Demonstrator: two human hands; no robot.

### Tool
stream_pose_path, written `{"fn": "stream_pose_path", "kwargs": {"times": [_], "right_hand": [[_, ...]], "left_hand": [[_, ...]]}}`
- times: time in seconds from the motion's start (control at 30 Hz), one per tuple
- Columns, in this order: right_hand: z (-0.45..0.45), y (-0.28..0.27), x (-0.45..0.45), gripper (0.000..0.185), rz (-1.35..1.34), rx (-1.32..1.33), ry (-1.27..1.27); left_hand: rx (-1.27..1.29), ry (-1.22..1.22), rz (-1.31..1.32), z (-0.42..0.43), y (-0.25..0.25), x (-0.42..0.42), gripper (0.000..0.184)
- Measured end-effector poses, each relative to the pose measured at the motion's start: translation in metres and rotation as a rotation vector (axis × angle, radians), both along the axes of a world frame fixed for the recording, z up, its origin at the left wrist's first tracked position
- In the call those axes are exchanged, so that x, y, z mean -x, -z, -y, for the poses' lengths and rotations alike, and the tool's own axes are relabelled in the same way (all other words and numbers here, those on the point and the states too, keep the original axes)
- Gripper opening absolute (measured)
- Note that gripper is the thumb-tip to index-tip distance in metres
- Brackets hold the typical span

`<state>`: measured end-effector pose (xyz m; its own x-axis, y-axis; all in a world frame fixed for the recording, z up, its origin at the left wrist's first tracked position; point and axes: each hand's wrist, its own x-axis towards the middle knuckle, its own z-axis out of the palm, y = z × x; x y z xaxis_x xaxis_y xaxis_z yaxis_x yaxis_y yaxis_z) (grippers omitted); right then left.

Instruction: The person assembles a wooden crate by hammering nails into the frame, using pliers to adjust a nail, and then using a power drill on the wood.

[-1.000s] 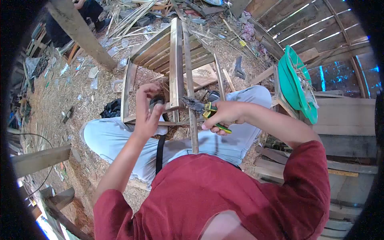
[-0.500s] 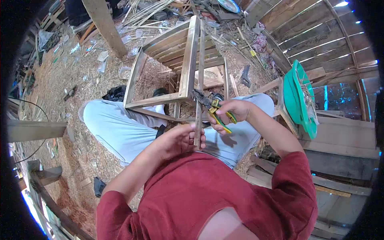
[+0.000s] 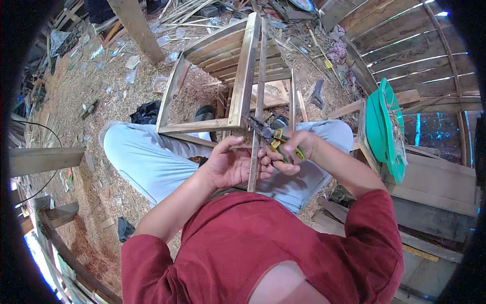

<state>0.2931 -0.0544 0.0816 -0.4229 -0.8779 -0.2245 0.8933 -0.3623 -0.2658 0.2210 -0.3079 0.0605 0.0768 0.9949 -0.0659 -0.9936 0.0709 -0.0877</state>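
My right hand (image 3: pixel 293 150) is wrapped round the yellow-and-green handles of a pair of pliers (image 3: pixel 264 130). Their dark jaws sit at the front corner of a slatted wooden frame (image 3: pixel 239 76), against or just over a narrow wooden strip (image 3: pixel 256 152); exact contact is too small to tell. The strip runs along the frame's upright and down toward my shirt. My left hand (image 3: pixel 234 164) cradles its lower part, palm up, fingers loosely curled behind it and thumb lifted away. Any nail at the jaws cannot be made out.
The frame stands between my bent legs. A wooden post (image 3: pixel 135 30) rises behind it at left. A dark-handled saw (image 3: pixel 317 95) lies on the shavings at right. Green plastic basins (image 3: pixel 377 121) lean near the plank wall. Thin wooden sticks (image 3: pixel 190 14) litter the far floor.
My left thumb has come off the strip and the palm has opened upward. The pliers' handles have drawn closer together in my right hand. The view has shifted slightly.
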Motion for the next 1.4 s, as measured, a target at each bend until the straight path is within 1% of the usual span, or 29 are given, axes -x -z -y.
{"fn": "stream_pose_path", "kwargs": {"times": [0.03, 0.07, 0.17, 0.2, 0.3, 0.33, 0.43, 0.5, 0.57, 0.67, 0.77, 0.8, 0.9, 0.93, 1.0, 1.07, 1.1, 1.17, 1.2, 1.27, 1.33, 1.37, 1.4], "right_hand": [[0.001, -0.003, 0.002, 0.038, 0.039, 0.013, -0.003], [0.000, -0.009, 0.003, 0.037, 0.013, -0.081, -0.040], [-0.002, -0.016, 0.004, 0.035, 0.035, -0.203, -0.089], [0.000, -0.026, 0.006, 0.032, 0.076, -0.225, -0.080], [0.003, -0.048, 0.008, 0.024, 0.069, -0.449, -0.079], [0.007, -0.062, 0.011, 0.022, 0.139, -0.510, -0.056], [0.012, -0.074, 0.012, 0.023, 0.124, -0.692, -0.082], [0.009, -0.074, 0.012, 0.025, 0.174, -0.679, -0.061], [0.008, -0.082, 0.016, 0.026, 0.196, -0.687, -0.053], [-0.001, -0.087, 0.016, 0.026, 0.146, -0.683, -0.040], [-0.011, -0.086, 0.016, 0.026, -0.173, -0.800, -0.084], [-0.011, -0.092, 0.018, 0.030, -0.458, -0.964, -0.060], [-0.018, -0.081, 0.008, 0.035, -0.847, -1.274, 0.072], [-0.016, -0.080, 0.004, 0.037, -1.035, -1.447, 0.187], [-0.008, -0.077, -0.002, 0.042, -1.410, -1.781, 0.439], [-0.008, -0.073, -0.008, 0.045, -1.457, -1.905, 0.561], [-0.009, -0.070, -0.011, 0.047, -1.478, -1.966, 0.625], [-0.013, -0.056, -0.015, 0.044, -1.471, -1.989, 0.685], [-0.015, -0.052, -0.016, 0.043, -1.465, -2.002, 0.718], [-0.018, -0.062, -0.013, 0.041, -1.529, -1.980, 0.732], [-0.024, -0.062, -0.009, 0.038, -1.579, -1.978, 0.727], [-0.026, -0.058, -0.008, 0.037, -1.597, -1.990, 0.717], [-0.029, -0.055, -0.006, 0.036, -1.615, -2.003, 0.704]], "left_hand": [[-0.025, 0.011, 0.033, -0.002, 0.005, 0.000, 0.062], [-0.094, 0.008, 0.046, -0.003, 0.008, 0.000, 0.055], [-0.109, -0.038, 0.120, -0.012, 0.012, -0.004, 0.047], [-0.043, -0.066, 0.057, -0.013, -0.003, -0.004, 0.036], [-0.032, 0.007, -0.066, -0.016, 0.002, 0.001, 0.025], [-0.025, 0.020, -0.063, -0.017, -0.003, 0.002, 0.022], [-0.007, 0.030, -0.130, -0.019, -0.003, 0.003, 0.021], [-0.024, -0.001, -0.085, -0.022, 0.009, -0.001, 0.021], [-0.081, -0.049, -0.063, -0.022, 0.017, -0.001, 0.028], [-0.063, -0.063, -0.180, -0.014, -0.004, 0.012, 0.037], [-0.047, 0.006, -0.509, -0.013, -0.016, 0.022, 0.043], [-0.013, 0.006, -0.656, -0.013, -0.026, 0.025, 0.042], [-0.023, -0.048, -1.066, -0.018, -0.041, 0.033, 0.042], [-0.045, -0.045, -1.160, -0.021, -0.047, 0.036, 0.043], [-0.045, -0.025, -1.225, -0.029, -0.058, 0.038, 0.043], [-0.024, -0.009, -1.279, -0.039, -0.074, 0.037, 0.042], [-0.032, 0.006, -1.313, -0.044, -0.073, 0.038, 0.042], [-0.051, 0.041, -1.382, -0.053, -0.069, 0.042, 0.041], [-0.054, -0.002, -1.383, -0.053, -0.076, 0.040, 0.039], [0.157, -0.003, -1.583, -0.043, -0.110, 0.039, 0.038], [0.356, -0.033, -1.586, -0.038, -0.114, 0.050, 0.034], [0.429, -0.299, -1.596, -0.030, -0.112, 0.053, 0.029], [0.653, -0.679, -1.557, -0.030, -0.106, 0.049, 0.024]]}}
